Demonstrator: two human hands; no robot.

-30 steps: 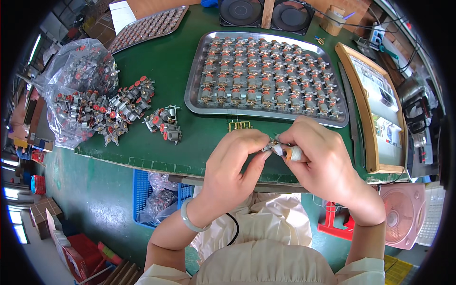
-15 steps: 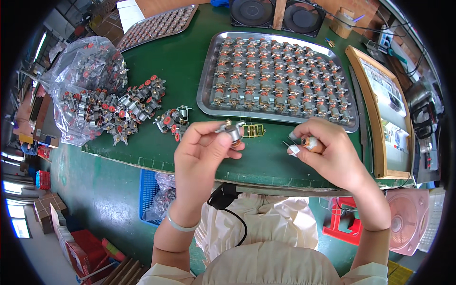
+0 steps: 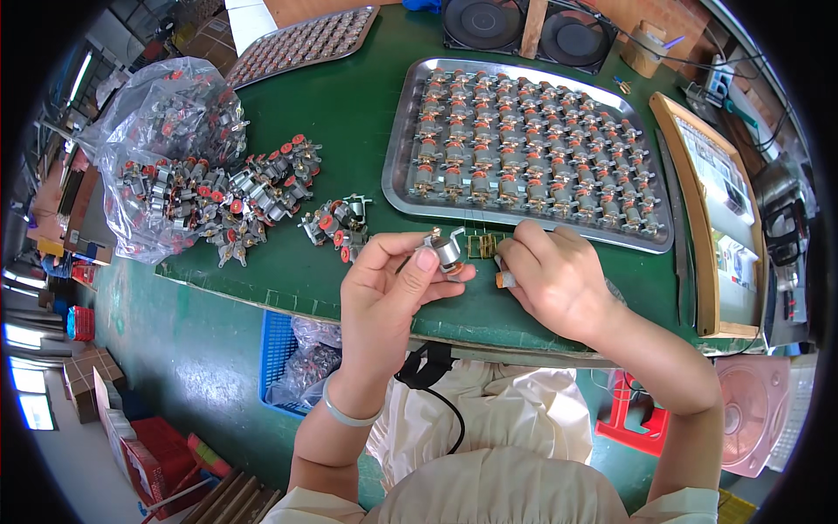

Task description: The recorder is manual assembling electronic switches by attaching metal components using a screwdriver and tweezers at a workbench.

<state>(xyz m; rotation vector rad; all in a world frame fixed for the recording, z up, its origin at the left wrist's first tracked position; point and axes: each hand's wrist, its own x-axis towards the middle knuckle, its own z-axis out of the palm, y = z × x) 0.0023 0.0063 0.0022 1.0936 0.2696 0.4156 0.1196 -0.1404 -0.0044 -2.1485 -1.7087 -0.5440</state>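
Observation:
My left hand [image 3: 388, 284] pinches a small metal motor-like part [image 3: 447, 251] between thumb and fingers, a silver cylinder with a bent bracket on top and an orange-red disc below. My right hand [image 3: 559, 275] is closed round a small tool [image 3: 504, 272] with a white wrapping and an orange-brown end; most of it is hidden by the fingers. Just beyond the fingertips of both hands lie thin brass-coloured pieces [image 3: 482, 246] on the green table. A few loose motor-like parts [image 3: 336, 225] sit beyond my left hand.
A metal tray [image 3: 397, 188] filled with rows of similar parts lies ahead. At left, a clear plastic bag [image 3: 131, 210] spills more onto the green table [image 3: 349, 113]. A second tray [image 3: 367, 33] and two black fans [image 3: 572, 39] stand at the back; a wooden frame [image 3: 703, 253] at right.
My right hand has moved left, beside the brass-coloured pieces and closer to my left hand, and its fingers now hide the tool's metal tips. My left hand still holds its part.

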